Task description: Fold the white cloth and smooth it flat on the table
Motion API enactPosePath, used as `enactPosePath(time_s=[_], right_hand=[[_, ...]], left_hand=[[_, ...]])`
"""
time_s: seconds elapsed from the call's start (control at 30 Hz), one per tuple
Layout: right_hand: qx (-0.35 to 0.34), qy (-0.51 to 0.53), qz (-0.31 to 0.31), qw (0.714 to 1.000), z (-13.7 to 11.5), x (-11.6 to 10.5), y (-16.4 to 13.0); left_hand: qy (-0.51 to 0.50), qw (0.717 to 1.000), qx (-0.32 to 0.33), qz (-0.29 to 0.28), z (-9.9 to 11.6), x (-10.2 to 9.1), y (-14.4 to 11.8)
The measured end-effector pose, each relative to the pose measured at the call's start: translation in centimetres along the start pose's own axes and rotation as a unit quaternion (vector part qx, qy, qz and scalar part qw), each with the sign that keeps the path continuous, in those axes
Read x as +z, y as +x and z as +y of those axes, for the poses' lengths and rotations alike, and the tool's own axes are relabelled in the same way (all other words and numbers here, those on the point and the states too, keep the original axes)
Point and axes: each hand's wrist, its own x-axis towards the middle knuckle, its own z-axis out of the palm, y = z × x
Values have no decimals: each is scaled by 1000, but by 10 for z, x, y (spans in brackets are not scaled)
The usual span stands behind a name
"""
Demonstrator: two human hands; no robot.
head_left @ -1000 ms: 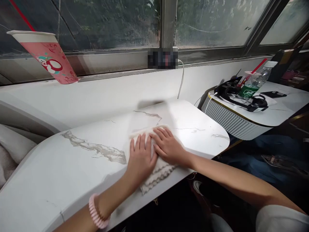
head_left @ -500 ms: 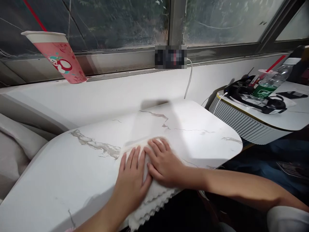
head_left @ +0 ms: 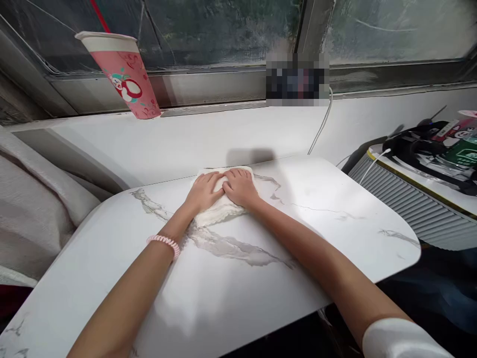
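A folded white cloth [head_left: 219, 214] with a scalloped edge lies near the far edge of a white marble-patterned table [head_left: 201, 303]. My left hand [head_left: 204, 191] rests flat on the left part of the cloth, fingers stretched out. Beside it, my right hand [head_left: 240, 187] presses flat on the cloth's right part, its thumb close to the left one. Neither hand is closed around the cloth. A pink coiled band [head_left: 164, 240] circles my left wrist.
A pink paper cup [head_left: 128, 82] with a red straw stands on the window ledge. A blurred-out item [head_left: 297, 82] with a white cable sits further right. Grey fabric [head_left: 33, 199] borders the table's left. A ribbed cabinet [head_left: 402, 204] at right holds a bottle [head_left: 464, 153] and black gear.
Both hands have slid the cloth away from the table's near edge to its far side by the wall. The view has shifted left, and both forearms now reach out straighter.
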Motion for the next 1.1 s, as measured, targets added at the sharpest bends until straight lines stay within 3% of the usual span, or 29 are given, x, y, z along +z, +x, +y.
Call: enactPosePath(time_s=[0.33, 0.67, 0.9, 1.1], right_hand=[[2, 1, 10, 1000, -1, 17, 44], [-25, -30, 11, 999, -14, 26, 46], [-77, -17, 9, 997, -35, 26, 13], [-120, -16, -12, 993, -45, 0, -66]], left_hand=[[5, 999, -10, 36, -35, 5, 25], [50, 998, -43, 23, -43, 2, 11], [89, 994, -68, -5, -27, -10, -37], [132, 990, -10, -40, 19, -15, -105]])
